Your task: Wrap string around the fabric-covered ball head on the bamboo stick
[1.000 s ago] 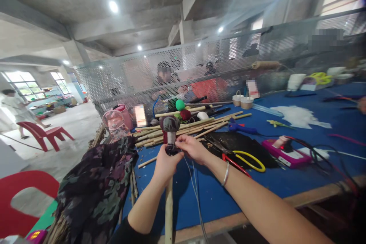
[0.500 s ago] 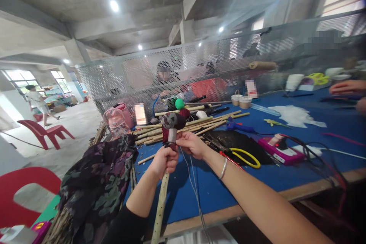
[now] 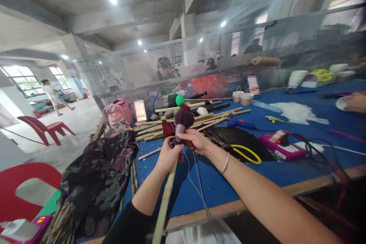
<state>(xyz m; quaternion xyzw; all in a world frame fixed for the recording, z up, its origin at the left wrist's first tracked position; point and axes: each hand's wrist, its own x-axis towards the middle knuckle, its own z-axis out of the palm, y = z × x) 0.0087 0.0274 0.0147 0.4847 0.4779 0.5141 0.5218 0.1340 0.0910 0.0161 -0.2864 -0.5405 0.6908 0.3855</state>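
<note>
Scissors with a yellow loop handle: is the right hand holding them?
No, the scissors lie at least partly on black sheeting, apart from the right hand.

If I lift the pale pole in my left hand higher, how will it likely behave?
The pale pole is probably stiff: it runs straight below your left hand. It may feel top-heavy, since a bulky dark bundle sits at its upper end. Its round-looking shaft could turn in the grip.
</note>
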